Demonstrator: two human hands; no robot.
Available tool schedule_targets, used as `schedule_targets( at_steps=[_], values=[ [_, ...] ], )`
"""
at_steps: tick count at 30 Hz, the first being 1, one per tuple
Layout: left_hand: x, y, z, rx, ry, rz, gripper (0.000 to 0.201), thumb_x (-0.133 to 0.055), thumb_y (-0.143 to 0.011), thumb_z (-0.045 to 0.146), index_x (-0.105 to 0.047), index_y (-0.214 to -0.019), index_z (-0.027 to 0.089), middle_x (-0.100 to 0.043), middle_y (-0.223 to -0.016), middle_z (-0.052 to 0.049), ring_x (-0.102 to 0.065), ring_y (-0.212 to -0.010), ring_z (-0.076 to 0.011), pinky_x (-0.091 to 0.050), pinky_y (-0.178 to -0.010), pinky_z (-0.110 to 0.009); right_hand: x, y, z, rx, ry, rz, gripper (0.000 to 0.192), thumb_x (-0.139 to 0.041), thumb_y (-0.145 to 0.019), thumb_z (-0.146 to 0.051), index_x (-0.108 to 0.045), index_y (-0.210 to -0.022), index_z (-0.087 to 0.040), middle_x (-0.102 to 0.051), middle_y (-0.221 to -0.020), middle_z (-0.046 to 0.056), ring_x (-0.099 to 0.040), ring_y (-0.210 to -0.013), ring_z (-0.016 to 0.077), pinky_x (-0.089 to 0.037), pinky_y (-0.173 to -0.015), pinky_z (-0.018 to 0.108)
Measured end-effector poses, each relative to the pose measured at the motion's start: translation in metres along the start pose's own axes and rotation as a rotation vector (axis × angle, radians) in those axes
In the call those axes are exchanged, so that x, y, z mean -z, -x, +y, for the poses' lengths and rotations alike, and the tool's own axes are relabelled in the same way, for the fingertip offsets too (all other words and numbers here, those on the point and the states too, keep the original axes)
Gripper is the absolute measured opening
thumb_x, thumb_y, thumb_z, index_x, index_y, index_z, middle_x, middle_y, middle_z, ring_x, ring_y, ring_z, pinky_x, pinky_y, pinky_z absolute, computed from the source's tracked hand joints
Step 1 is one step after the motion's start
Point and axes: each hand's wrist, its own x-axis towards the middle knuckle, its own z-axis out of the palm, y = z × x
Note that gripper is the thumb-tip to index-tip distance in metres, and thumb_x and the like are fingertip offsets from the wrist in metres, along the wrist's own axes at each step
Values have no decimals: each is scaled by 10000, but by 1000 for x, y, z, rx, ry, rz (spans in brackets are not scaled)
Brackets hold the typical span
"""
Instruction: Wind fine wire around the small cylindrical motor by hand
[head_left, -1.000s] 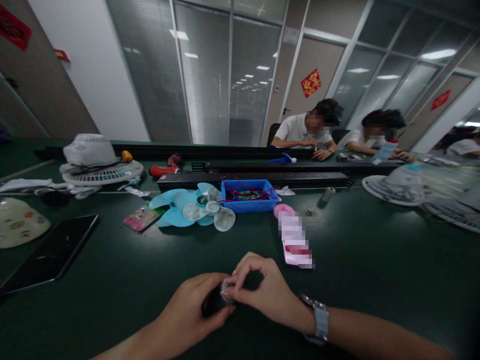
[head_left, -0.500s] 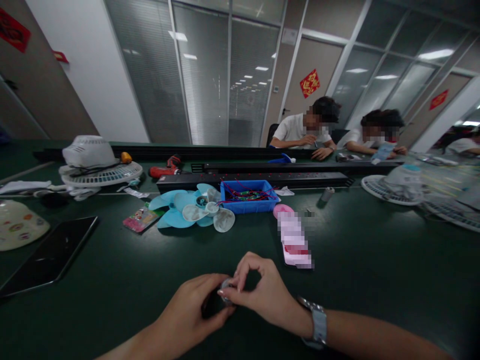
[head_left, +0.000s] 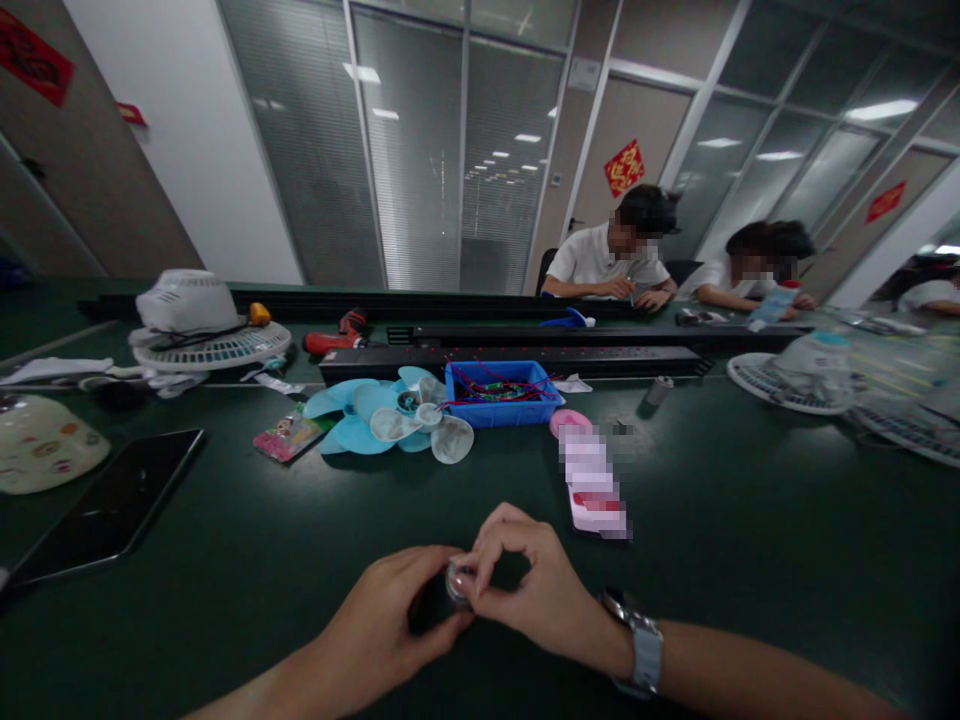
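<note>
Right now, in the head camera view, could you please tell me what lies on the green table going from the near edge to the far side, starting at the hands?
Hands, left and right, gripping a small dark round part → pink case → light blue fan blades → blue bin of wires → black power strip → red screwdriver.

Two hands, three fan blades, one blue bin, two co-workers.
</note>
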Motion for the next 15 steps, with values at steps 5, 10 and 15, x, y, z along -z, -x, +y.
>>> schedule_targets(
  at_steps=[5, 10, 15],
  values=[
    [1, 1, 1, -6, 16, 10, 334, -683, -785, 125, -632, -1095, 237, -733, -1011, -23, -704, -884, -208, -541, -790, -290, 1, 2, 1, 36, -9, -41, 138, -776, -723, -92, -685, -697, -192, -689, -806, 25, -626, -799, 165, -503, -714, 280],
    [-1, 1, -1, -26, 11, 26, 319, -673, -792, 123, -631, -1089, 233, -731, -984, -22, -703, -859, -201, -539, -766, -284, 4, -1, -3, 89, -59, -98, 174, -766, -728, -42, -691, -728, -200, -748, -899, 27, -643, -892, 172, -512, -772, 289],
    [-3, 1, -2, -34, -8, 33, 308, -668, -805, 137, -630, -1097, 227, -732, -967, -31, -703, -833, -201, -542, -739, -283, 6, -4, -5, 109, -43, -126, 161, -754, -769, -66, -700, -702, -202, -758, -871, 25, -645, -887, 174, -512, -778, 305]
  ],
)
